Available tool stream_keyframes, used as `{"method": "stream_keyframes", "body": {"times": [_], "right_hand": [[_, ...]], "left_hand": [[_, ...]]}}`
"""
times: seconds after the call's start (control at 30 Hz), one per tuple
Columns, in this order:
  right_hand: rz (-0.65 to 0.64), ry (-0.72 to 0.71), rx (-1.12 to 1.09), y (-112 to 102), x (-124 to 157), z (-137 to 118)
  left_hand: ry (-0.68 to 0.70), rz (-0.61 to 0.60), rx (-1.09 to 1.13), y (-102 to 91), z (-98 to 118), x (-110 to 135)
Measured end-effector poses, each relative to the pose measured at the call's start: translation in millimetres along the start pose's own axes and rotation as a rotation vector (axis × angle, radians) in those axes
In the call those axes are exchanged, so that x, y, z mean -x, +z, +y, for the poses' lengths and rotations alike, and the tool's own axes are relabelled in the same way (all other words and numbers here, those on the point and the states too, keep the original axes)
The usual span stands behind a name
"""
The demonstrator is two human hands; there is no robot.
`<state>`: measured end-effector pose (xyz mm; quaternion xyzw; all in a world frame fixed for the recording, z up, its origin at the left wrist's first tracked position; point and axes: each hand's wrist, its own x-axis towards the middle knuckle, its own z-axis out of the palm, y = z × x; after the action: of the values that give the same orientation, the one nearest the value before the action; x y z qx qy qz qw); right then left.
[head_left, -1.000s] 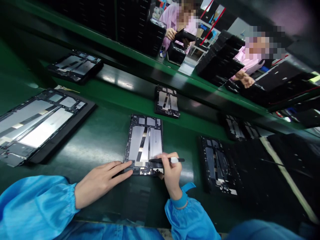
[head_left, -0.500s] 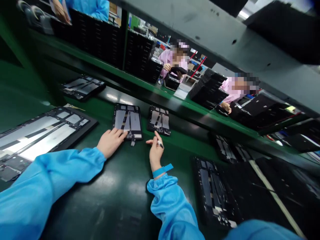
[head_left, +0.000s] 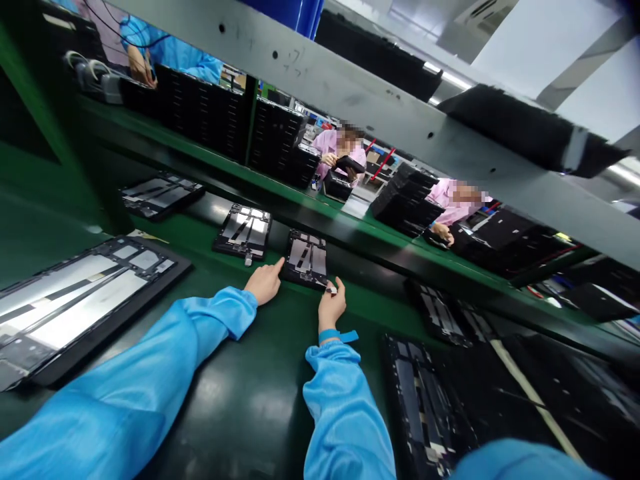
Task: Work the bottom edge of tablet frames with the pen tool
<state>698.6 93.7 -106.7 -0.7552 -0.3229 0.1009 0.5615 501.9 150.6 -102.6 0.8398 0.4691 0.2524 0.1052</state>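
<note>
Silver tablet frame (head_left: 305, 261), left hand (head_left: 264, 281), right hand (head_left: 332, 305)

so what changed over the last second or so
The left hand let go of the first tablet frame, now pushed forward, and reached right to the next frame. The right hand carried its small tool to that frame's near corner. The large frame stayed put.

Glossy light-blue sleeves (head_left: 345, 413); green workbench (head_left: 225, 400); black tablet frame (head_left: 286, 272) (silver panels (head_left: 300, 255) striped black)
</note>
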Motion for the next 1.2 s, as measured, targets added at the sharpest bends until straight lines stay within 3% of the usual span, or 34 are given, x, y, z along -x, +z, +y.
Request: {"method": "stream_keyframes", "body": {"times": [0.1,0.17,0.4,0.5,0.63,0.83,0.97,1.2], "right_hand": [[-0.038,0.011,-0.053,-19,19,2],[-0.105,0.005,-0.089,-43,43,8],[-0.447,-0.001,-0.223,-152,161,40],[-0.476,0.002,-0.180,-183,193,41],[-0.351,-0.178,-0.083,-189,212,20],[-0.721,-0.490,-0.080,-152,231,-24],[-0.743,-0.519,-0.027,-138,234,-31],[-0.803,-0.417,-0.036,-140,230,-33]], "left_hand": [[-0.051,0.006,0.090,-8.5,1,16],[-0.061,-0.020,0.144,-18.5,1,44],[0.056,-0.247,0.287,-70.5,21,208],[0.114,-0.259,0.258,-89.4,26,248],[0.229,-0.145,0.193,-98.3,30,253],[0.449,-0.055,0.112,-93.9,40,238],[0.398,-0.078,0.232,-90.6,42,242],[0.183,-0.192,0.422,-88.4,48,243]]}}
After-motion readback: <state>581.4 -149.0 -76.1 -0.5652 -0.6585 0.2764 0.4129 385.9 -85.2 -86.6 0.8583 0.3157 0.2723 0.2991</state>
